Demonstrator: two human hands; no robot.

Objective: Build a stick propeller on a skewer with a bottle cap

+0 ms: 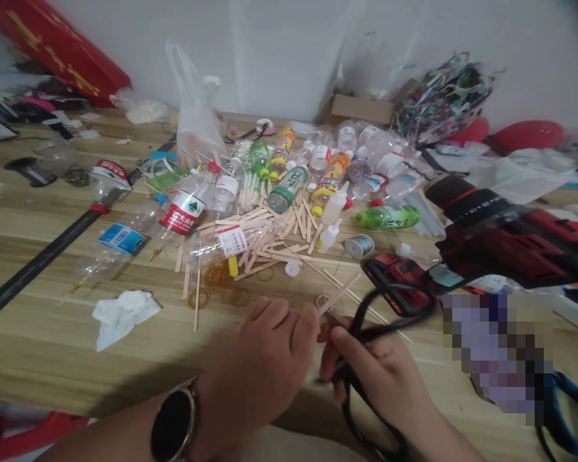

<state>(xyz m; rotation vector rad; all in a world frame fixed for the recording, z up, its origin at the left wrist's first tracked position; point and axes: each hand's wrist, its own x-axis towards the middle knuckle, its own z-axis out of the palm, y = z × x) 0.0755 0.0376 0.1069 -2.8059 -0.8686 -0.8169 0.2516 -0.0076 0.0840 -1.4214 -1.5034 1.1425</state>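
My left hand (pixel 275 350), a dark round watch (pixel 174 422) on its wrist, is closed around a flat wooden craft stick (pixel 341 292) that slants up and right from the fingers. In my right hand (pixel 383 369) is a pair of black-handled scissors (pixel 395 330), their handle loops spread apart. A dark pointed blade tip lies against or very near the stick, just beside my left fingers; contact is hard to make out. A thin pale loop shows by the stick. Both hands are close together above the table's front part.
Plastic bottles (pixel 182 212), loose craft sticks (pixel 301 221) and rubber bands (pixel 216 274) cover the wooden table's middle. A red-black power drill (pixel 491 231) stands at right. A long dark bar (pixel 43 262) crosses the left, near a crumpled tissue (pixel 125 314). Glue bottles (pixel 334 205) stand centrally.
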